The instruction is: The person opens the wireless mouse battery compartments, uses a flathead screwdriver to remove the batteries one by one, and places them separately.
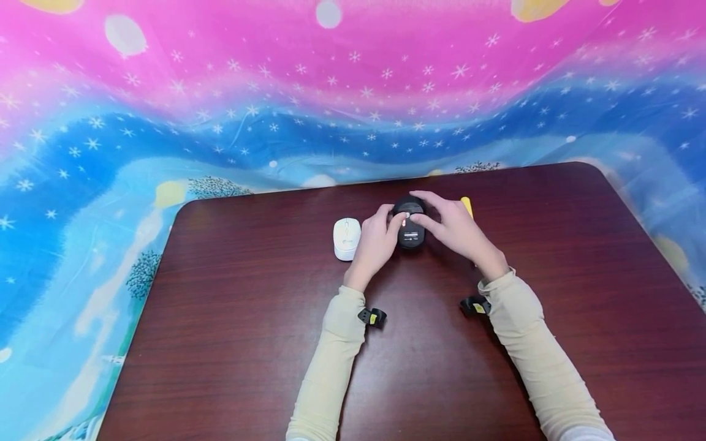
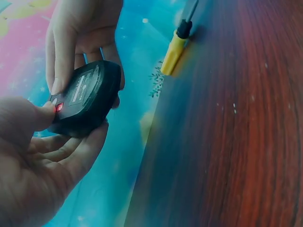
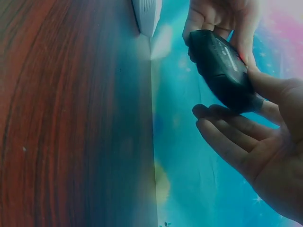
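Observation:
A black computer mouse (image 1: pixel 410 239) is held with its labelled underside facing up. In the left wrist view, a red light glows on the underside of the black mouse (image 2: pixel 92 97). My left hand (image 1: pixel 375 242) grips one side, its fingers curled beneath and its thumb on the underside by the light. Thumb and fingers of my right hand (image 1: pixel 460 228) hold the other side; in the right wrist view, several of its fingers extend away from the black mouse (image 3: pixel 220 71). A small whitish spot shows between the thumbs, too small to identify.
Left of my left hand, a white mouse (image 1: pixel 346 239) sits upright on the dark wooden table (image 1: pixel 248 318). A screwdriver with a yellow handle (image 2: pixel 174 51) lies on the table, mostly hidden behind my right hand in the head view. A patterned cloth (image 1: pixel 331 104) hangs behind the table.

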{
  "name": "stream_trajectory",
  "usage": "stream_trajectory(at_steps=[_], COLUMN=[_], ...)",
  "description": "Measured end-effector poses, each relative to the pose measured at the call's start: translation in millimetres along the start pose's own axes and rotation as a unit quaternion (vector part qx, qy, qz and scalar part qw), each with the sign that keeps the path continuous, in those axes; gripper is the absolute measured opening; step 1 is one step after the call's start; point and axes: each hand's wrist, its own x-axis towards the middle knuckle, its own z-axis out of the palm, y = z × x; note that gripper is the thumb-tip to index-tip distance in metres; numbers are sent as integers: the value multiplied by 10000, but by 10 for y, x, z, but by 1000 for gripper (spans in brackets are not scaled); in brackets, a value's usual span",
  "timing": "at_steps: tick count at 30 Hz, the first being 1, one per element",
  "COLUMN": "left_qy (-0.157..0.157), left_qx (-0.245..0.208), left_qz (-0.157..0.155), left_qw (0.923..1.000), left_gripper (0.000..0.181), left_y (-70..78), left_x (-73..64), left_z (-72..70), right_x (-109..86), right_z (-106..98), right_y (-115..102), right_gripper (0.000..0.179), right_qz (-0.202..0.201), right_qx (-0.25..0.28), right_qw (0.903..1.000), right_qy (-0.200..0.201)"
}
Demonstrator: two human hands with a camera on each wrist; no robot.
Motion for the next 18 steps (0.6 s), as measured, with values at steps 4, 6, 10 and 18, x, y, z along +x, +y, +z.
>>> stream_trajectory(at_steps=[4,6,10,18], left_qy=[77,66,-108,-472], left_qx=[-447,-595,-823,-955], left_qz=[-207,-266,-399,-401], left_qw=[9988,9979,9958,9935], left_gripper=[34,33,35,41], left_y=[4,7,12,19], left_x=[0,2,1,-12], left_z=[-6,-8,-11,-25], right_x=[-5,-8,-12,-16], right_z=[-12,-17,-19,-24], right_y=[-21,-31,-30,-34], right_gripper=[56,57,56,52], right_qz=[31,34,107,152], right_qx=[143,188,261,436], right_qw=[9999,9998,9996,9989], right_qy=[-91,-96,-46,-41])
